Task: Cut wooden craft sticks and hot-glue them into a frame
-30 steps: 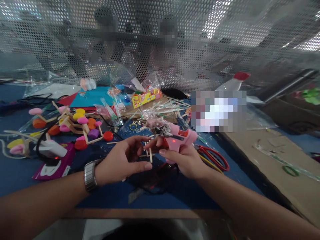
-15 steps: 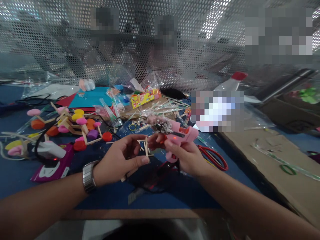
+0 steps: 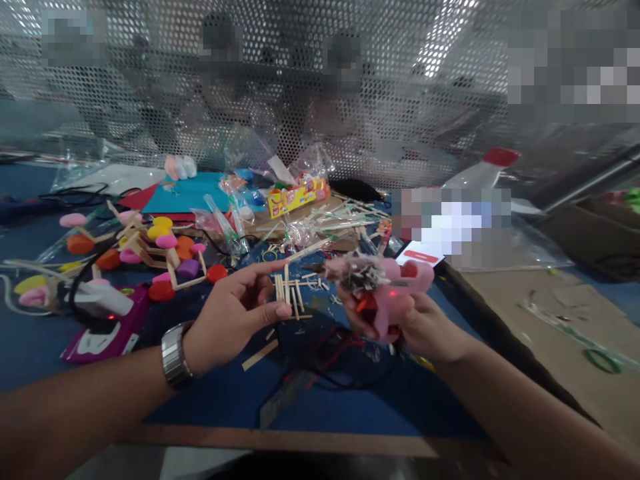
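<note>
Between the thumb and index finger of my left hand is a small frame of wooden sticks, held upright over the blue table. My right hand is wrapped round the handle of a pink hot glue gun. Grey-white fluffy material clings around its front, and a red light glows on its side. The nozzle points left, close to the top of the stick frame but apart from it. Loose short sticks lie on the table below my left hand.
At left stands a stick model with coloured clay discs, beside a purple power strip with a white plug. Behind lie a yellow box, plastic bags and scattered sticks. Cardboard covers the right side. A perforated metal screen closes the back.
The glue gun has moved right and slightly down, turning so its nozzle shows beside the frame. My right fingers have come away from the stick frame. My left hand keeps its pinch.
</note>
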Tool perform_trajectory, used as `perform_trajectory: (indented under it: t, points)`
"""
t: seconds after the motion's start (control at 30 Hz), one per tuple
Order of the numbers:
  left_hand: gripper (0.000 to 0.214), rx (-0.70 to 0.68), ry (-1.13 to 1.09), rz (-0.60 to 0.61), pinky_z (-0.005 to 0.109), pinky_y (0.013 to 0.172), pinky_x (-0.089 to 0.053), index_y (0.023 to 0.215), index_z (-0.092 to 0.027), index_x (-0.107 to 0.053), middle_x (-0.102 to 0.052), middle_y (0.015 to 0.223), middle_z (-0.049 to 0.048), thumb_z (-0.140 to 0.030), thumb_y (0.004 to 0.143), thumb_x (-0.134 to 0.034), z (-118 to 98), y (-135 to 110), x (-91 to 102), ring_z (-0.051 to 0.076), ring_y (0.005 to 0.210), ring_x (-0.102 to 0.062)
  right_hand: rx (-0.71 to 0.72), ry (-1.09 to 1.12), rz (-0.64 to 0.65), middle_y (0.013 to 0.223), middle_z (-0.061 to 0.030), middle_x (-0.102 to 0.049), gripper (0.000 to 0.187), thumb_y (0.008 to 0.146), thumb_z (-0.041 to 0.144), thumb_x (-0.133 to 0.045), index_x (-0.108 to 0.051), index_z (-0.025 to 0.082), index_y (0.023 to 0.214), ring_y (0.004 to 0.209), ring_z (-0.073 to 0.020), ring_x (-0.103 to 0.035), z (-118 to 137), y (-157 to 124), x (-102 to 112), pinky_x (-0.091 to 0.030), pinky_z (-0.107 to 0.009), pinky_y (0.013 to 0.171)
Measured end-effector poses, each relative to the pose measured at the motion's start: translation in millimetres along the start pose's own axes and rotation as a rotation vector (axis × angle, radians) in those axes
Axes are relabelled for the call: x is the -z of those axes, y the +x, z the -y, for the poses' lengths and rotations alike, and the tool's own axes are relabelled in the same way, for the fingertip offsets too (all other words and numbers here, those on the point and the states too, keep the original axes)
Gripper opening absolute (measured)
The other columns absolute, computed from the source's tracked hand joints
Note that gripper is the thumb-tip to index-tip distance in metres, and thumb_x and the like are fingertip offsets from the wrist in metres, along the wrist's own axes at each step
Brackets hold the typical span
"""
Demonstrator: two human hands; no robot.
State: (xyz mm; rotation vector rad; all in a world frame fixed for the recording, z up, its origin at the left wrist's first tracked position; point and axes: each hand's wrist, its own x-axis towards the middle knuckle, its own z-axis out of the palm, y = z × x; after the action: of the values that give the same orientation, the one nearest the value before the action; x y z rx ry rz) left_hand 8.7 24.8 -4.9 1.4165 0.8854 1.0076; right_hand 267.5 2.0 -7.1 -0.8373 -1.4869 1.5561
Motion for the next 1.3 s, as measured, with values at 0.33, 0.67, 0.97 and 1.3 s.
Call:
perform_trajectory:
  t: [0.33, 0.67, 0.97, 1.3]
  points:
    - [0.059, 0.02, -0.003, -0.024, 0.021, 0.057, -0.042, 0.117, -0.019, -0.074, -0.05, 0.066, -0.0059, -0.022, 0.06, -0.092, 1.9, -1.6, 0.2, 0.009, 0.062, -0.046, -0.002, 0.033, 0.004, 0.079, -0.0006, -0.061, 0.042, 0.08, 0.051, -0.079, -0.072, 0.033, 0.116, 0.057, -0.0126, -0.051, -2.8, -10.6, -2.7, -0.049, -0.026, 0.053]
    - [0.063, -0.003, 0.024, 0.002, 0.021, 0.058, -0.041, 0.121, -0.019, -0.073, -0.051, 0.068, -0.0053, -0.024, 0.062, -0.093, 3.3, -3.3, 1.6, 0.01, 0.064, -0.046, 0.031, 0.037, 0.114, 0.127, -0.0045, -0.073, 0.039, 0.083, 0.033, -0.08, -0.074, 0.035, 0.121, 0.122, -0.0259, -0.067, -4.6, -9.0, -8.3, -0.053, -0.039, 0.105]
    - [0.065, -0.037, 0.03, 0.024, 0.021, 0.061, -0.042, 0.125, -0.018, -0.071, -0.052, 0.07, -0.0055, -0.027, 0.065, -0.093, 5.2, -2.5, 1.8, 0.009, 0.065, -0.047, 0.065, -0.039, 0.17, 0.124, -0.002, -0.075, 0.04, 0.083, 0.029, -0.081, -0.072, 0.034, 0.122, 0.119, -0.0213, -0.069, -8.0, -9.7, -7.4, -0.054, -0.033, 0.106]
    - [0.066, -0.032, 0.021, 0.041, 0.02, 0.061, -0.042, 0.124, -0.019, -0.071, -0.052, 0.07, -0.0058, -0.027, 0.063, -0.094, 5.0, -3.8, 2.5, 0.009, 0.066, -0.047, 0.072, -0.185, 0.161, 0.126, -0.0053, -0.074, 0.036, 0.087, 0.035, -0.077, -0.072, 0.029, 0.122, 0.122, -0.0229, -0.068, -7.3, -10.6, -6.0, -0.053, -0.038, 0.109]
